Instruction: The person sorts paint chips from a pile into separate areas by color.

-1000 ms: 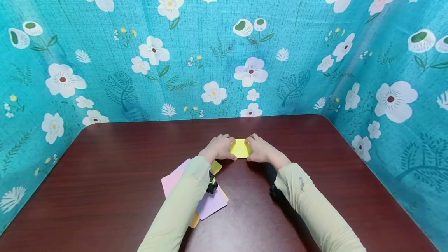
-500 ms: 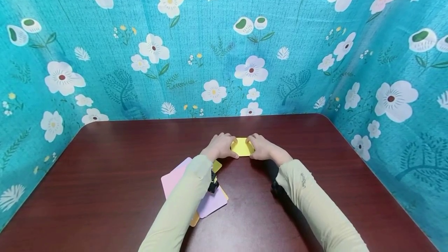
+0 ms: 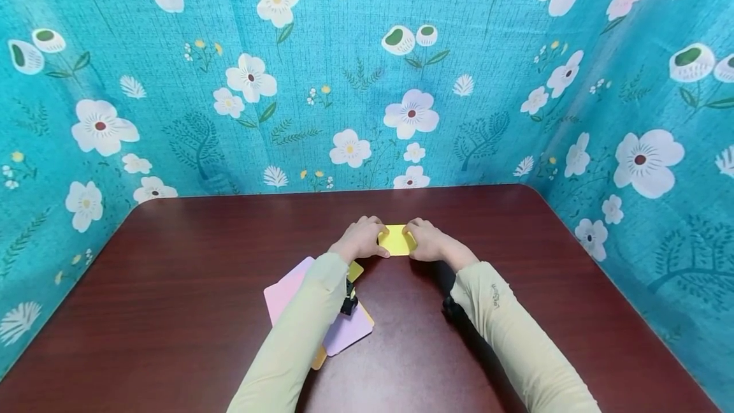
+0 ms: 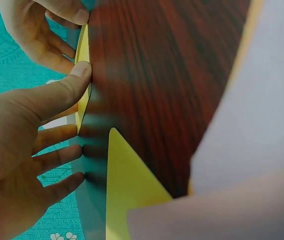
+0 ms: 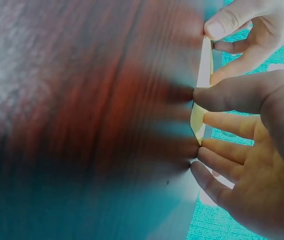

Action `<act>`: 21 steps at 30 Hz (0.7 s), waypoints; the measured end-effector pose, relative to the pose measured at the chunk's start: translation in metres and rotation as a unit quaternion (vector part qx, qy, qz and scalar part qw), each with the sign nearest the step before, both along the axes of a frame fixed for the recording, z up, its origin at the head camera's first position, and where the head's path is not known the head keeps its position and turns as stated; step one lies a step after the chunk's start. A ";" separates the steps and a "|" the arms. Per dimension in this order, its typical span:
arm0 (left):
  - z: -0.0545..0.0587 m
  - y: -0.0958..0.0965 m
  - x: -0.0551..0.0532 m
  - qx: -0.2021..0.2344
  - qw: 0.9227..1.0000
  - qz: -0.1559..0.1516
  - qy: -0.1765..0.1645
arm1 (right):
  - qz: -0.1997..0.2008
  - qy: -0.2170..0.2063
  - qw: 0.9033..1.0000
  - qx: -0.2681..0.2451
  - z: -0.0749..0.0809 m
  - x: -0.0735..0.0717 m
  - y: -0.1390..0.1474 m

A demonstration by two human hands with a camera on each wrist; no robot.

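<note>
Head view: a left hand (image 3: pixel 361 239) and right hand (image 3: pixel 430 242) pinch a yellow card (image 3: pixel 397 241) at opposite ends, near the far edge of a table (image 3: pixel 183 285), thumbs on the near side, some other fingers spread apart. (A pink card (image 3: pixel 280 298) and lilac card (image 3: pixel 350 335) lie partly hidden by the left sleeve (image 3: pixel 295 340).) Light, matched pressure should serve best; squeezing inward would likely buckle the card.

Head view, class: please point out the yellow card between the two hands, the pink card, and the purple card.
Yellow card (image 3: pixel 397 240): head view, middle of its visible face.
Pink card (image 3: pixel 283 296): head view, its uncovered part at picture left.
Purple card (image 3: pixel 348 333): head view, its exposed lower part.
</note>
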State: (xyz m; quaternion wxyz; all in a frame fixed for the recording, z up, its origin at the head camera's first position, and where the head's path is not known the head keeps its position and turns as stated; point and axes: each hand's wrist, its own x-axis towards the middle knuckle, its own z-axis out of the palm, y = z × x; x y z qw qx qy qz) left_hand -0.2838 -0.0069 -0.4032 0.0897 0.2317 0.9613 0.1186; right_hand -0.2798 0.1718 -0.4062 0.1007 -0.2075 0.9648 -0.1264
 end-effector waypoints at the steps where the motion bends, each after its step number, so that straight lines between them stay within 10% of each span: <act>1: -0.001 0.000 0.000 0.001 1.000 0.000 0.000 | -0.001 0.001 1.000 -0.002 -0.001 0.000 0.000; 21: -0.003 -0.006 0.001 -0.012 1.000 -0.010 -0.008 | -0.019 0.017 0.999 -0.028 -0.002 0.004 -0.004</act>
